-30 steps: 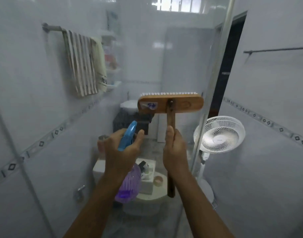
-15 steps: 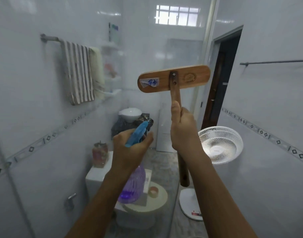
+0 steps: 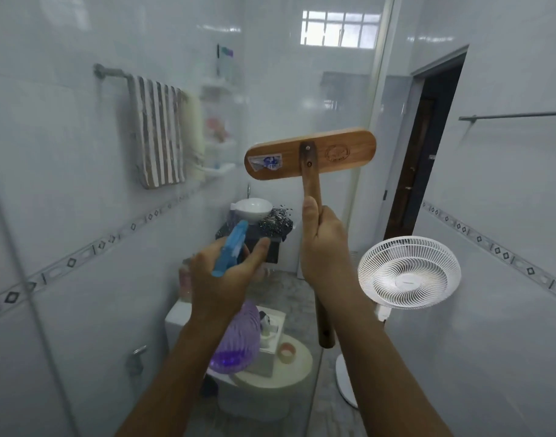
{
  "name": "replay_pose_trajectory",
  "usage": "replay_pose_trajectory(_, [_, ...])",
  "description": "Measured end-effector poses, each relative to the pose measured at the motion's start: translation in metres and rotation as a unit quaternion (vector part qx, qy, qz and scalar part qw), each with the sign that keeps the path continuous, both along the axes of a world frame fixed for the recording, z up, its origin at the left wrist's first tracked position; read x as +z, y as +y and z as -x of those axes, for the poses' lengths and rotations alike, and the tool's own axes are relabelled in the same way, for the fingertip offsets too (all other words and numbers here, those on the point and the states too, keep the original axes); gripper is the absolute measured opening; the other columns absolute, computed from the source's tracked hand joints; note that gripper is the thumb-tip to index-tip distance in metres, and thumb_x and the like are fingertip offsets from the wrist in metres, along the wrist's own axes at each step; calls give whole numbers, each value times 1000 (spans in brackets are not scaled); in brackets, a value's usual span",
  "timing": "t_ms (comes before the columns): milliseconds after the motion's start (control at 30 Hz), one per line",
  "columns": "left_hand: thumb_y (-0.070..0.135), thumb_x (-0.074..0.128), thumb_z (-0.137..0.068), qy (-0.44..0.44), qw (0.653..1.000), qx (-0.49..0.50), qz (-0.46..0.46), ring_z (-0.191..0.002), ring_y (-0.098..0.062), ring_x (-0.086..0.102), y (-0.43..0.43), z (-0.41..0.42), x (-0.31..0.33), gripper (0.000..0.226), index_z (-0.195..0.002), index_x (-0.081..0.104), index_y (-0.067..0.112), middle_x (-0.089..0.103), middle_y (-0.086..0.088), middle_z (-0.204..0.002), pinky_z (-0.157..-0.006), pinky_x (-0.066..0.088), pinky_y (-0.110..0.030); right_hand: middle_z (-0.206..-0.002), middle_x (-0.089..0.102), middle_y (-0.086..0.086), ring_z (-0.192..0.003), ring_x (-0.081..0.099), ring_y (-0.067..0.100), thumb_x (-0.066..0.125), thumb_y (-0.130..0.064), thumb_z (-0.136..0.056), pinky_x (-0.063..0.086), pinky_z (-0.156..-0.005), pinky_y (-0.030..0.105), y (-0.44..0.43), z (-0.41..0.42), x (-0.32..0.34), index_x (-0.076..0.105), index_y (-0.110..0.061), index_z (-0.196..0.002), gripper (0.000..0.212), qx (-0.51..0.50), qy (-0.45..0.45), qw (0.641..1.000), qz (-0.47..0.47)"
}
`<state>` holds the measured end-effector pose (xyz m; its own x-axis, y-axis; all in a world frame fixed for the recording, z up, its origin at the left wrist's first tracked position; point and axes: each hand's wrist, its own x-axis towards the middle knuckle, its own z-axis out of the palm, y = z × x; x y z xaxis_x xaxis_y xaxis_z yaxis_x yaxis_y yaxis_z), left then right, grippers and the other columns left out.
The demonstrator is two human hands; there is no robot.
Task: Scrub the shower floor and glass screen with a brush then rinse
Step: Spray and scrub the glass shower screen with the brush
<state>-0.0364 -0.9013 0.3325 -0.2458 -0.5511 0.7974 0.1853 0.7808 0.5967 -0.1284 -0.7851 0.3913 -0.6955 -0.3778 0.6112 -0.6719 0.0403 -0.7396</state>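
My right hand (image 3: 325,247) grips the wooden handle of a scrub brush (image 3: 309,157), held upright with its flat wooden back facing me and its bristles turned toward the glass screen (image 3: 81,184). The brush head sits near the screen's right edge, at about chest height. My left hand (image 3: 221,279) holds a purple spray bottle (image 3: 237,339) by its blue trigger head, nozzle aimed at the glass. Through the hazy glass everything looks blurred.
Behind the glass are a striped towel (image 3: 156,130) on a rail, a corner shelf, a white basin (image 3: 253,208) and a toilet (image 3: 264,373) with small items on its lid. A white standing fan (image 3: 409,272) is to the right, before a dark doorway (image 3: 425,146).
My right hand has lifted the brush higher up the glass and tilted its head so the bristles no longer show. The left hand with the bottle has stayed roughly level.
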Motion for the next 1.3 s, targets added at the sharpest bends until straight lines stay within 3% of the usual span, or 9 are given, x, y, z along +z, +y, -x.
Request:
replay_pose_trajectory(100, [57, 64, -86, 21, 1000, 22, 7, -48, -14, 55, -2, -4, -5, 43, -74, 61, 15, 54, 8, -58, -46, 45, -17, -69, 52, -4, -57, 53, -4, 34, -44, -104, 40, -51, 7, -2, -10, -51, 54, -16, -93, 37, 34, -36, 999, -6])
replay_pose_trajectory(300, [41, 67, -86, 22, 999, 29, 3, -60, -11, 61, 2, -12, -12, 29, -79, 63, 13, 55, 11, -61, -50, 44, -7, -68, 58, -8, -66, 62, 0, 30, -54, -96, 46, -54, 15, 0, -27, -166, 58, -24, -93, 42, 21, -132, 990, -42])
replay_pose_trajectory(400, [39, 66, -85, 19, 999, 27, 4, -59, -5, 61, 3, -17, -11, 26, -79, 60, 14, 53, 17, -61, -48, 42, -5, -65, 58, -5, -59, 59, 1, 32, -50, -98, 44, -50, 16, -5, -27, -146, 59, -22, -91, 40, 44, -132, 990, -6])
replay_pose_trajectory(500, [39, 65, -86, 15, 1000, 24, -2, -56, -7, 59, 4, -17, -6, 27, -76, 60, 14, 53, 14, -59, -46, 41, -6, -80, 64, -5, -68, 62, 0, 32, -47, -104, 48, -54, 14, -13, -19, -99, 56, -29, -100, 30, 64, -105, 992, 14])
replay_pose_trajectory(667, [36, 68, -88, 16, 999, 35, 1, -55, -6, 59, 7, -13, 7, 25, -77, 61, 14, 53, 13, -61, -44, 40, -6, -84, 64, -5, -74, 65, 9, 29, -54, -103, 55, -63, 20, -22, -5, -36, 53, -26, -102, 37, 72, -66, 995, 22])
replay_pose_trajectory(833, [38, 68, -90, 12, 999, 42, 3, -50, -15, 58, 11, -12, 14, 28, -75, 63, 15, 58, 1, -59, -42, 47, -21, -86, 65, -8, -76, 64, 2, 29, -54, -102, 51, -61, 13, -12, -15, -110, 54, -35, -102, 32, 61, -91, 994, -11])
replay_pose_trajectory(967, [33, 66, -90, 20, 1000, 15, 5, -54, -2, 61, 21, -13, 24, 24, -79, 62, 12, 54, 6, -59, -44, 40, -5, -74, 60, -2, -65, 60, 3, 26, -58, -95, 48, -57, 15, 1, -33, -162, 56, -25, -91, 45, 45, -142, 986, -69])
replay_pose_trajectory(1133, [33, 68, -92, 17, 998, 38, 37, -50, -17, 57, 12, -12, 33, 25, -77, 63, 13, 57, -2, -58, -41, 46, -21, -78, 62, 1, -63, 59, 4, 30, -51, -102, 50, -57, 18, -12, -27, -105, 56, -27, -97, 35, 82, -130, 988, -7])
replay_pose_trajectory(1300, [39, 64, -89, 33, 998, 29, 36, -60, -19, 60, 17, -15, 37, 23, -79, 59, 20, 55, 7, -59, -45, 46, -13, -90, 66, -1, -80, 67, 14, 25, -64, -99, 59, -70, 29, -26, -8, -53, 53, -30, -104, 44, 82, -75, 994, 0])
